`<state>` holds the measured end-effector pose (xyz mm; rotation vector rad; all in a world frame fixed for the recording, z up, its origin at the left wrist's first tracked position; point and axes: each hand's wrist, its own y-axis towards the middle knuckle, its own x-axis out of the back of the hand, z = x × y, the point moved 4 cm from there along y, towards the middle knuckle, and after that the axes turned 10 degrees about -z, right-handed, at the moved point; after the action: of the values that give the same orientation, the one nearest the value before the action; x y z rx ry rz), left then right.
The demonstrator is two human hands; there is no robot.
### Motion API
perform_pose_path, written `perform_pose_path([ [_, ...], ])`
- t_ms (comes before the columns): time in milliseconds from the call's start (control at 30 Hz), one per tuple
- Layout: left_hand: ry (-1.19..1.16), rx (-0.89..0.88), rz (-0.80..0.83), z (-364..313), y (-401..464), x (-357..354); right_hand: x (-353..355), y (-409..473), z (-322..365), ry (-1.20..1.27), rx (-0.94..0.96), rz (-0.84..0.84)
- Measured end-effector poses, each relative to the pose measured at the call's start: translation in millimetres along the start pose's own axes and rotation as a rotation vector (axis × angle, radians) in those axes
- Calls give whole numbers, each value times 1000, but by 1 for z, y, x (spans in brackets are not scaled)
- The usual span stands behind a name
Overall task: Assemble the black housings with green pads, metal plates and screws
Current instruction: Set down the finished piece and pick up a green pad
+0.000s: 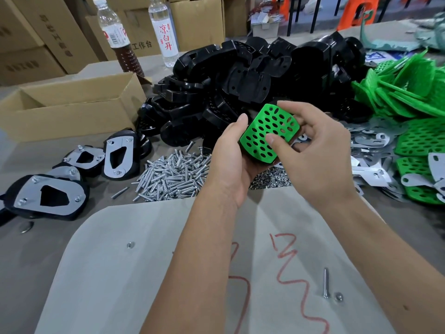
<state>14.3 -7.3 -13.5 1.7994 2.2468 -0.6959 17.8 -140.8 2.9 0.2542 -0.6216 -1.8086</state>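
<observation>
The left hand (231, 160) cups a black housing topped by a perforated green pad (269, 135), held above the screw pile (173, 174). The right hand (310, 150) pinches the pad's edges, thumb on top. The clear bottle (165, 32) reads 凉白开; the carton (197, 20) behind it reads 工作台.

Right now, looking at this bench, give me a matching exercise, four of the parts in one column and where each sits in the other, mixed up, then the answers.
Things
1. green pad with holes
2. pile of screws
3. finished housings with metal plates
4. open cardboard box

Places
A. far left, behind the finished pieces
B. held between the left hand and right hand
C. on the table just left of the hands
D. near left edge of the table

Pairs: 1-B, 2-C, 3-D, 4-A
</observation>
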Motion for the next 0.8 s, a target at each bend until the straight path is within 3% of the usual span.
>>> perform_pose_path([
  [300, -15, -67, -6, 3, 0, -5, 7, 1, -2, -118, -77, -160],
  [533, 117, -183, -59, 5, 2, -3, 13, 5, -5, -193, -140, -197],
  [800, 102, -223, -42, 6, 3, -4, 16, 3, 0, -219, -177, -221],
])
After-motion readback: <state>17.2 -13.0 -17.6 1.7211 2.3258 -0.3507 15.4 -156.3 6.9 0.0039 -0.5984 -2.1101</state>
